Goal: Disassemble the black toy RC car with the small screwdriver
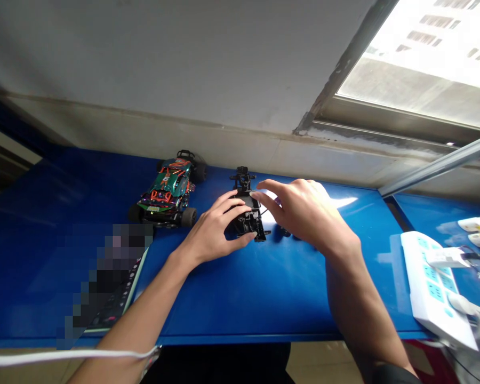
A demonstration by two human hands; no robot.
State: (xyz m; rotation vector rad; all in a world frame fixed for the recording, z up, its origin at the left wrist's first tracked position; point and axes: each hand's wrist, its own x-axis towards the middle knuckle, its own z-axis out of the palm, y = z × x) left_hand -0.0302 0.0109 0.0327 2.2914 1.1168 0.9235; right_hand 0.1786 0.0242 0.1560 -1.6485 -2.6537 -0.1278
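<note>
A black toy car chassis rests on the blue table top. My left hand grips it from the left, the fingers bent over its top and the thumb against its near end. From the right, my right hand reaches in with thumb and index finger close together at the chassis's upper right edge. Beneath that palm show a thin shaft and a bit of purple; whether the hand holds them is hidden. Small dark parts lie partly under the right hand.
Left of the chassis stands a green and orange toy car with black wheels. A tablet-like device, partly pixelated, lies near the front left. A white power strip with plugs is at the right. The wall and window border the table's back.
</note>
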